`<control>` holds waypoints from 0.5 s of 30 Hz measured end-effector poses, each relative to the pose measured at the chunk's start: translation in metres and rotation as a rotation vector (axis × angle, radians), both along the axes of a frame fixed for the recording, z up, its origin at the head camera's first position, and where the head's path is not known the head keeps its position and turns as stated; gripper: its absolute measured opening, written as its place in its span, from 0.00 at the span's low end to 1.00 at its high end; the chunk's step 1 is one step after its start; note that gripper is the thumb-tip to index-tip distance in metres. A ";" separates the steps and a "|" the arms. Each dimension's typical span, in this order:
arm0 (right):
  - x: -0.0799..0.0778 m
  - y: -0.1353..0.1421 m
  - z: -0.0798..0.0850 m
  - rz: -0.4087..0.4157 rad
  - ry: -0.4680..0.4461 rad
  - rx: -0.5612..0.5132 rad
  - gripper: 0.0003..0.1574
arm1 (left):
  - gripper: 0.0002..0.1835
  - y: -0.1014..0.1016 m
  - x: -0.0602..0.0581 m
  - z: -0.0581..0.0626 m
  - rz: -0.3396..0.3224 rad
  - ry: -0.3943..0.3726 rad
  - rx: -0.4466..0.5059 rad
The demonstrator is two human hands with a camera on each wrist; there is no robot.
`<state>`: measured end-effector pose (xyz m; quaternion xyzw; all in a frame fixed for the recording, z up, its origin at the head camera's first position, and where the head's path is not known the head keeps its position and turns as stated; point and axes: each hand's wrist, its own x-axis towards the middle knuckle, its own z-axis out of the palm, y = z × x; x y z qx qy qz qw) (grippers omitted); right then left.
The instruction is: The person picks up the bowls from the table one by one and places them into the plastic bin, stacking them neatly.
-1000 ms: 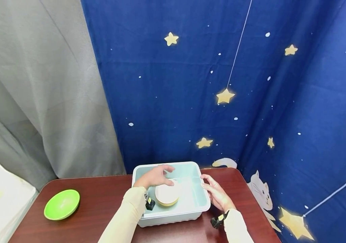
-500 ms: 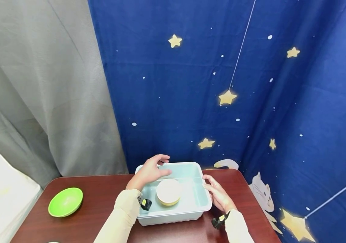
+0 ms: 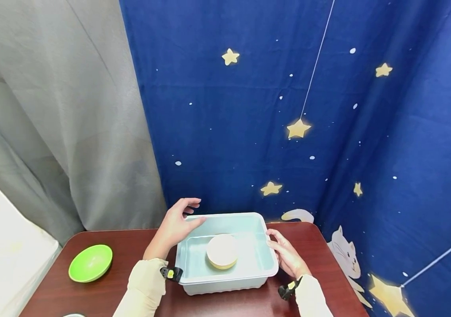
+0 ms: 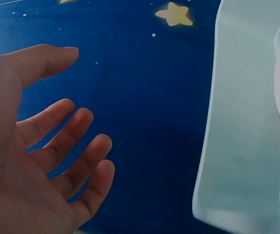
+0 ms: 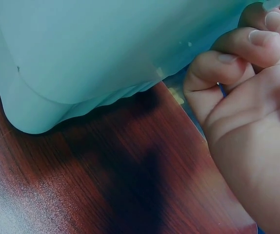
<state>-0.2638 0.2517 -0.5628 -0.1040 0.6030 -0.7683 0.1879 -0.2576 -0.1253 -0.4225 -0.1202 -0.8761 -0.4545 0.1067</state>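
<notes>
A pale blue plastic basin (image 3: 225, 281) stands on the table, holding a round bowl (image 3: 222, 250) that looks white on top and yellow at its lower edge. At the basin's left rear corner, my left hand (image 3: 174, 226) is raised with thumb and fingers apart. The left wrist view shows that hand (image 4: 52, 141) with loosely bent fingers and nothing in it, apart from the basin (image 4: 242, 126). My right hand (image 3: 286, 253) grips the basin's right rim. Its fingers (image 5: 247, 48) appear curled in the right wrist view; the thumb is mostly out of that frame.
A green bowl (image 3: 90, 263) sits on the left of the dark red table (image 3: 138, 246). Part of a pale rim (image 3: 74, 315) shows at the bottom edge. A blue star curtain (image 3: 229, 132) and a grey curtain (image 3: 98, 132) hang behind. A white surface (image 3: 3, 246) lies far left.
My left hand has moved up and left, from over the bowl in the basin to beyond the basin's left side. My right hand stays on the rim. The view has shifted slightly.
</notes>
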 end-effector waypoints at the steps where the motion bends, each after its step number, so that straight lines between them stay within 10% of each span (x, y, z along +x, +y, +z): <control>1: 0.000 0.000 0.000 0.003 0.001 0.001 0.17 | 0.29 -0.003 0.002 0.000 0.008 0.004 -0.005; 15: 0.000 0.001 -0.002 -0.021 -0.010 0.024 0.17 | 0.32 -0.062 0.025 -0.007 0.146 0.025 -0.043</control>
